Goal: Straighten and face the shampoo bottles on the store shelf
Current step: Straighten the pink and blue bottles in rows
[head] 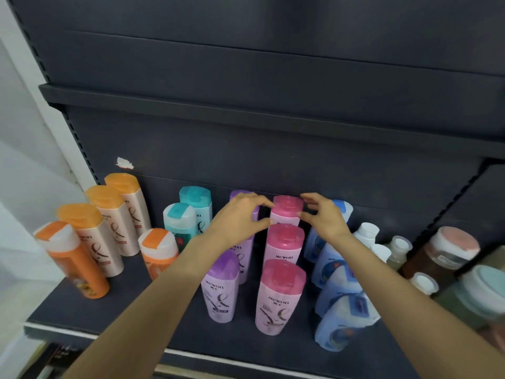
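Shampoo bottles stand in colour rows on a dark shelf (131, 299). The rear pink-capped bottle (287, 210) is the last in a row of three pink ones; the middle one (284, 243) and front one (280, 294) stand before it, labels toward me. My left hand (241, 217) and my right hand (323, 216) pinch the rear bottle's cap from either side. My left hand covers most of the purple bottles behind the front purple bottle (220, 291). Blue bottles (340, 305) line up on the right.
Orange-capped beige bottles (95, 236) and an orange bottle (72, 258) stand at the left, teal bottles (188, 214) beside them. Small white-capped bottles (367, 235) and brown jars (442, 253) crowd the right. An upper shelf (246, 116) overhangs. The shelf's front edge (90, 333) is near.
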